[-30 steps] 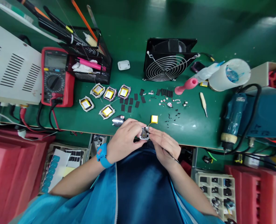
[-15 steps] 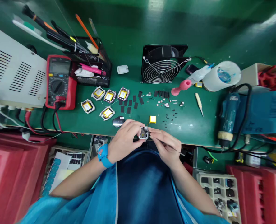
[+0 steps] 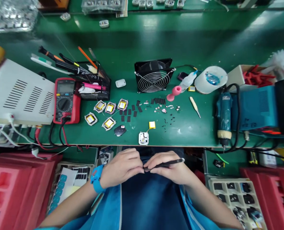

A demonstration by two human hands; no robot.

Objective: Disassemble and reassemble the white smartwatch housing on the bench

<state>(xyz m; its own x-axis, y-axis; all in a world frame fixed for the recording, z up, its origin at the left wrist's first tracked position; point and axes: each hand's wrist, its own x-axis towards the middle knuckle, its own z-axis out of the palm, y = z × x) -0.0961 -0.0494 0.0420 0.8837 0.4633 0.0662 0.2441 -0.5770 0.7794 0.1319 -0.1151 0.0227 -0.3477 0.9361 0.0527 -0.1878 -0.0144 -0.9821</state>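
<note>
My right hand (image 3: 168, 164) is closed around slim black tweezers (image 3: 167, 164), tips pointing left. Against it, in front of the bench edge, my left hand (image 3: 124, 167) has its fingers pinched near the tweezer tips. A small dark thing may sit between the fingertips; I cannot make it out. Just beyond the hands, a white square device housing (image 3: 143, 138) lies open on the bench. A thin wire links it to a yellow battery (image 3: 152, 125). To the left is a dark glossy cover (image 3: 120, 130), and several housings with yellow batteries (image 3: 109, 123) lie past it.
Black pads (image 3: 129, 118) and small parts (image 3: 164, 111) lie mid-bench. Behind them stand a fan (image 3: 153, 80) and a pink-based bottle (image 3: 174, 92). A multimeter (image 3: 65, 101) and tool holder (image 3: 101, 83) are left; a white-handled tool (image 3: 195, 107) and electric screwdriver (image 3: 224, 118) are right.
The white housing has left my hands and now lies on the bench edge. Both hands have drawn back below the edge. The view has tilted up, showing a shelf at the back.
</note>
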